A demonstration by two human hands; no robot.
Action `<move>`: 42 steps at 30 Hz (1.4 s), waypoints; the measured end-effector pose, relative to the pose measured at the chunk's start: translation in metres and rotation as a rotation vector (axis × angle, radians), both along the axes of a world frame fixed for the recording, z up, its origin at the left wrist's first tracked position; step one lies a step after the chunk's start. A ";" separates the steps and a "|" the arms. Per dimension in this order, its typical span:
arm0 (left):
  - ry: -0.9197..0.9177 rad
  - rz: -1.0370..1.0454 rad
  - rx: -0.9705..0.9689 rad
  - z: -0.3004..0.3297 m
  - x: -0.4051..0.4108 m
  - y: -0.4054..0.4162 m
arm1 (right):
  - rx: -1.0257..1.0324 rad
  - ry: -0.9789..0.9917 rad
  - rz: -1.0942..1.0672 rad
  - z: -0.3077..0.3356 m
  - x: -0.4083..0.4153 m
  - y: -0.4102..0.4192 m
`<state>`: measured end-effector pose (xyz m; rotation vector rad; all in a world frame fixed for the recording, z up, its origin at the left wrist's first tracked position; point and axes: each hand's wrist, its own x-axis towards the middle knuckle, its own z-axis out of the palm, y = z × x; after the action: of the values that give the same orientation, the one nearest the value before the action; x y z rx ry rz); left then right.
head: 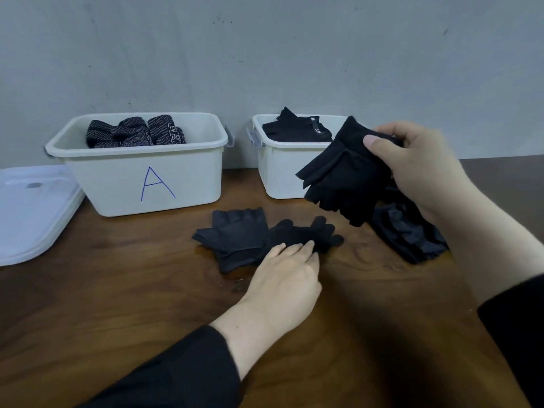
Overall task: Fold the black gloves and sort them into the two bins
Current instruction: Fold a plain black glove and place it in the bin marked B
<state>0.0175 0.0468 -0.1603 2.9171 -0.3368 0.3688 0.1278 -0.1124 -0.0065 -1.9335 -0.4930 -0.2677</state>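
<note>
left hand (287, 278): fingers lying nearly straight, tips pressing on the black gloves on the table (259, 237), mid-table; gripping nothing.
gloves on the table: lying flat and overlapping, one fingerless, one knit with full fingers.
right hand (418, 169): thumb and curled fingers pinching a folded glove (344, 184), holding it in the air in front of the right bin (276, 175).
spare pile (412, 231): more dark gloves sitting under the right hand, toward the table's right edge.
risk 1: the pinch is taking only the top edge, so the fold is likely opening while the glove is hanging.
risk 2: all items are looking black; the held glove could be going into the wrong bin. The right bin's label is hidden.
risk 3: the left hand dragging the overlapped pair could be pulling both along.
bin A (141, 178): standing at the far left of the table, holding patterned rolled gloves.
right bin: holding plain black gloves.
lid (32, 210): white, lying at the table's left edge.
surface: dark wood-grain table (117, 304).
room: grey scuffed wall (265, 54) running right behind the bins.
</note>
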 end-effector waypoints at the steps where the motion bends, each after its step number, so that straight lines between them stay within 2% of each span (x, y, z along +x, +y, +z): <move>1: 0.026 0.003 -0.025 0.004 0.004 -0.009 | 0.023 0.000 -0.018 0.002 0.000 0.000; 6: 0.213 -0.141 -0.091 0.014 0.010 -0.064 | 0.037 -0.030 -0.017 0.016 0.000 0.002; 11: -0.041 -0.296 -0.211 0.023 -0.006 -0.040 | -0.037 -0.025 0.070 0.009 -0.001 0.009; 13: -0.134 -0.334 -0.183 0.023 -0.021 -0.008 | -0.066 0.009 0.118 0.001 0.000 0.019; 17: -0.274 -0.197 -0.199 0.017 -0.047 0.071 | -0.165 -0.016 0.153 -0.009 0.002 0.053; 21: -0.335 0.070 -0.310 0.018 -0.060 0.131 | -0.015 -0.123 0.140 -0.008 -0.011 0.085; 23: -0.337 0.191 -0.401 0.017 -0.063 0.149 | -0.005 -0.142 0.182 -0.019 -0.024 0.096; 25: -0.337 0.300 -0.501 0.018 -0.064 0.157 | -0.116 -0.133 0.278 -0.047 -0.037 0.101; 27: -0.303 0.378 -0.548 0.019 -0.062 0.159 | -0.351 -0.113 0.410 -0.087 -0.049 0.101; 29: -0.248 0.423 -0.539 0.020 -0.058 0.157 | -0.578 -0.108 0.508 -0.119 -0.056 0.098; 31: -0.177 0.458 -0.502 0.018 -0.055 0.156 | -0.666 -0.098 0.537 -0.133 -0.058 0.095; 35: -0.005 0.535 -0.402 0.016 -0.052 0.153 | -0.654 -0.084 0.566 -0.134 -0.060 0.098; 38: 0.009 0.570 -0.449 0.014 -0.046 0.147 | -0.576 -0.023 0.557 -0.137 -0.062 0.099; 42: 0.021 0.603 -0.355 0.011 -0.032 0.137 | -0.538 -0.023 0.524 -0.138 -0.062 0.101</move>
<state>-0.0149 0.1839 -0.1491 2.6016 0.5699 0.4228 0.0660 -0.0113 -0.1445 -2.2217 -1.1503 0.2050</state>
